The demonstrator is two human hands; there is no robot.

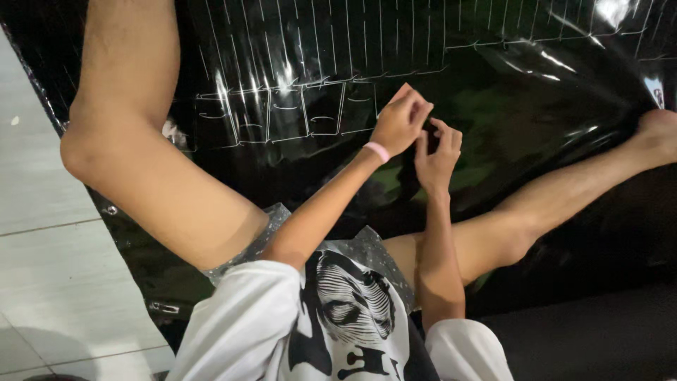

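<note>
A glossy black plastic sheet (536,113) covers most of the floor, w/ rows of thin white stitch-like marks (282,106) running across its upper part. Pale floor tiles (35,247) show along the sheet's left edge. The person sits on the sheet, bare legs spread: left knee (92,152) raised near the sheet's left edge, right foot (659,130) resting on the sheet toward its right side. White T-shirt w/ a black-and-white print (352,310) at the sheet's near edge. Both hands meet just above the sheet's middle, right below the lowest row of white marks. Left hand (400,121), pink band (377,151) at the wrist, has its grip pinched together on a small bit of the sheet or sth on it; can't tell exactly what, too small & dark. Right hand (437,152) is just beside it, touching, fingers curled w/ grip closing on the same spot; whether it holds anything can't be made out
</note>
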